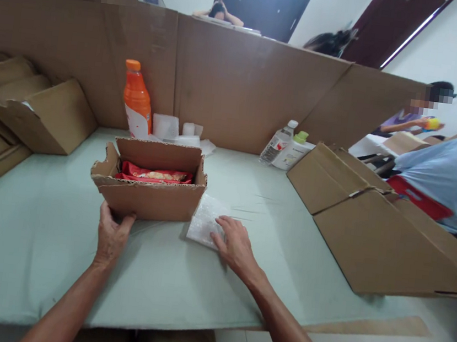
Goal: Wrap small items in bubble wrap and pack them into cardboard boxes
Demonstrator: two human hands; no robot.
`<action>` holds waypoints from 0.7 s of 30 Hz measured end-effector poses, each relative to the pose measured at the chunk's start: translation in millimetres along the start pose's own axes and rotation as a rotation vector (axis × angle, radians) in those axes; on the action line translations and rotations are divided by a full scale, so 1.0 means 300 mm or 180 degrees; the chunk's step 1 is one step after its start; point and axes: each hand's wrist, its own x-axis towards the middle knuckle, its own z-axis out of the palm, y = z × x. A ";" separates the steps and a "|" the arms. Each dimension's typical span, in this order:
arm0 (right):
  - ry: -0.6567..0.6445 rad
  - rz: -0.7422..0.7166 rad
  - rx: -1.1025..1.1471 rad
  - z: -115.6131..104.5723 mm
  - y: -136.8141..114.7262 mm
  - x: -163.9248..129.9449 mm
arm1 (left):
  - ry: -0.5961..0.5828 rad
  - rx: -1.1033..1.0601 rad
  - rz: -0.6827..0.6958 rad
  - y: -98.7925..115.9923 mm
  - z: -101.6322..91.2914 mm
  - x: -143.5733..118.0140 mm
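Observation:
A small open cardboard box (pixel 153 202) stands on the table with red glossy packets (pixel 155 175) inside. My left hand (pixel 113 234) grips its lower left corner, thumb at the front and fingers partly hidden behind the side. To the right of the box lies a folded piece of bubble wrap (pixel 205 222). Resting over the bubble wrap's right edge, my right hand (pixel 236 244) has its thumb and fingers apart.
Behind the box stand an orange bottle (pixel 138 99) and white wrapping pieces (pixel 166 127). A clear bottle (pixel 277 143) and a white bottle with green cap (pixel 293 154) stand back right. Cardboard boxes (pixel 58 117) flank the left; larger ones (pixel 378 239) the right. People are beyond the cardboard partition (pixel 239 83).

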 end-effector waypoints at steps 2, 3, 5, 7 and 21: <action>-0.0139 -0.0134 -0.0161 0.044 0.010 0.003 | -0.0041 0.0000 0.0001 -0.001 0.000 0.000; -0.0170 -0.0190 -0.0098 0.055 0.011 -0.006 | -0.0070 -0.0005 0.0006 0.001 0.000 -0.001; -0.0201 -0.0272 0.0224 0.047 0.005 -0.033 | -0.0118 -0.0012 0.0012 0.009 0.001 -0.003; -0.0485 -0.0304 0.0733 0.006 -0.012 -0.062 | -0.0089 -0.0028 0.0020 0.018 0.001 -0.005; -0.0652 -0.0181 0.1961 0.097 -0.160 0.203 | 0.0128 -0.0244 -0.0127 0.026 -0.020 0.014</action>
